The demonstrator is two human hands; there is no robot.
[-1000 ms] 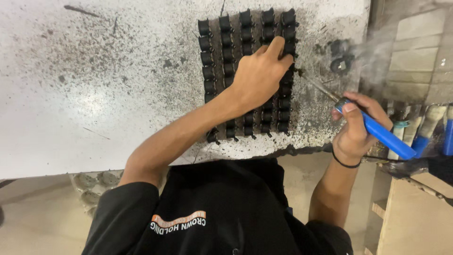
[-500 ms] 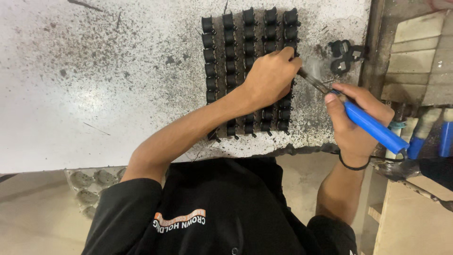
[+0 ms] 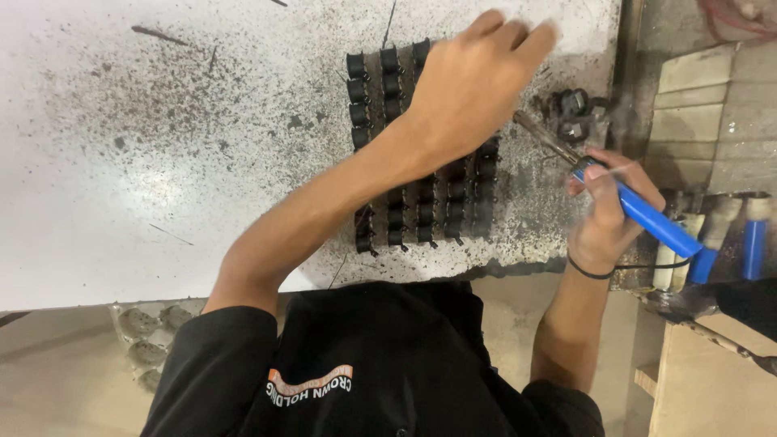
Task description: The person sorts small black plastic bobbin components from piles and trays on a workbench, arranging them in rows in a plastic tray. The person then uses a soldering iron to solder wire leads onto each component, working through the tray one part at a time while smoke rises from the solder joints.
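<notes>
A grid of small black components (image 3: 405, 206) lies in rows on the white, speckled worktable (image 3: 162, 162). My left hand (image 3: 473, 85) reaches across the grid's upper right part, back up, fingers stretched together toward the far right. Whether it holds anything is hidden. My right hand (image 3: 603, 218) grips a soldering iron by its blue handle (image 3: 647, 214), just right of the grid. The iron's metal tip points up-left toward the grid's right edge, under my left hand. A black band circles my right wrist.
A few loose black components (image 3: 575, 113) lie right of the grid. Blue-handled tools (image 3: 753, 243) stand past the table's right edge, beside wooden boards (image 3: 704, 89) and a wooden panel (image 3: 712, 380). A moulded grey tray (image 3: 146, 340) sits below the table's front edge.
My left hand has slid from the grid's middle rows up toward its far right corner. My right hand has kept the soldering iron beside the grid's right edge.
</notes>
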